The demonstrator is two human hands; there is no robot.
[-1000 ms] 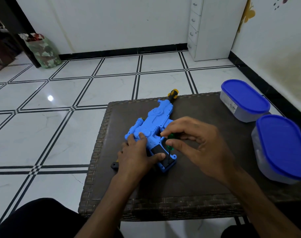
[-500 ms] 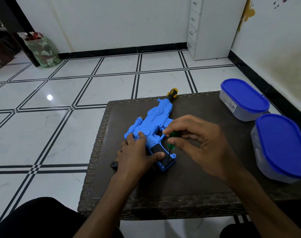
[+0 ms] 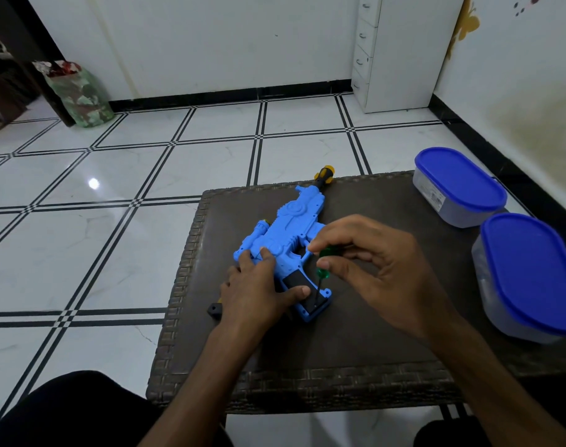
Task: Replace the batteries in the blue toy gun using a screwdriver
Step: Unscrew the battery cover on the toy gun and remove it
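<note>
left hand [image 3: 259, 290]: flat on blue toy gun [image 3: 288, 240], thumb across black grip, pinning it | right hand [image 3: 381, 269]: pinching green screwdriver [image 3: 323, 269], tip on grip | gun: lying mid wicker table [image 3: 355, 385] | beyond gun, rightward: two blue-lidded containers [image 3: 459, 185]

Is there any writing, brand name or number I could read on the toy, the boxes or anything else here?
No text here can be read.
Nearer-the-wall blue-lidded container: a pale label on its side, print too small and blurred to read.
Blue toy gun: moulded shapes only, no lettering visible.
Closer blue-lidded container: no label visible.
Green-handled screwdriver in the right hand: no marking visible.
</note>
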